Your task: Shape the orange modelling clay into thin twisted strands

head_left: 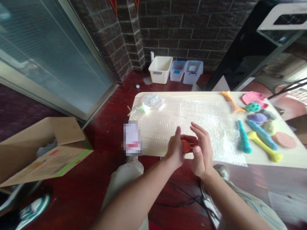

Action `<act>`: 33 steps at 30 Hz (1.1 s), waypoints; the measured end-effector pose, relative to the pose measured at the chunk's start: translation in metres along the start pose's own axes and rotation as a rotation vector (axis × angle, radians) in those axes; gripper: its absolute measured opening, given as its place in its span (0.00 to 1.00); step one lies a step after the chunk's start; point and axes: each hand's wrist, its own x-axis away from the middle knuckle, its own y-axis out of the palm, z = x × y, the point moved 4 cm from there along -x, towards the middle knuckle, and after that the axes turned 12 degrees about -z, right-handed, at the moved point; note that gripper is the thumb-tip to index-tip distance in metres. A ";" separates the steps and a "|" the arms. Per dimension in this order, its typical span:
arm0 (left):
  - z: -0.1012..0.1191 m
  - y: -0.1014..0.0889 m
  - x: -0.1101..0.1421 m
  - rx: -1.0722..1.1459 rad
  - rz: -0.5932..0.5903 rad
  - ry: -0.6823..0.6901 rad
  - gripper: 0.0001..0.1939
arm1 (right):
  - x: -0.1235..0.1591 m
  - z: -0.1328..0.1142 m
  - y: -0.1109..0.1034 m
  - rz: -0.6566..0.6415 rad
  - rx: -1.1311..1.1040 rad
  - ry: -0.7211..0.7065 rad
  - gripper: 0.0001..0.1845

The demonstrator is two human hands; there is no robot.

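Note:
Over the near edge of the table, both my hands are raised with their palms toward each other. My left hand holds a small orange-red lump of clay, partly covered by its fingers. Just to the right of the lump is my right hand, its fingers apart and nothing gripped in it. Bubble wrap lies flat on the tabletop beyond the hands. Shaped clay pieces lie at the right, among them a teal twisted piece, a yellow bone shape and an orange bone shape.
Clear plastic bags and a blurred-out pack lie at the table's left end. An open cardboard box stands at the left. A cream bin and clear tubs sit by the brick wall. Cables run across the floor.

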 end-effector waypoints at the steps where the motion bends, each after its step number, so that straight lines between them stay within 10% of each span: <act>1: 0.005 -0.001 0.000 0.012 0.005 -0.021 0.31 | -0.001 0.003 -0.007 0.084 0.002 0.028 0.28; 5: 0.022 -0.006 0.001 0.144 0.074 -0.083 0.26 | 0.000 0.026 -0.019 0.249 -0.169 0.204 0.21; 15: 0.036 0.002 -0.002 0.071 -0.146 0.149 0.19 | 0.006 0.039 0.008 0.056 -0.772 0.514 0.20; 26: 0.028 0.022 0.035 -0.661 -0.363 0.456 0.32 | 0.001 0.046 0.031 0.132 -1.451 0.901 0.22; 33: 0.038 -0.010 0.007 -0.485 0.015 0.528 0.20 | -0.004 0.052 0.019 0.228 -1.483 0.936 0.15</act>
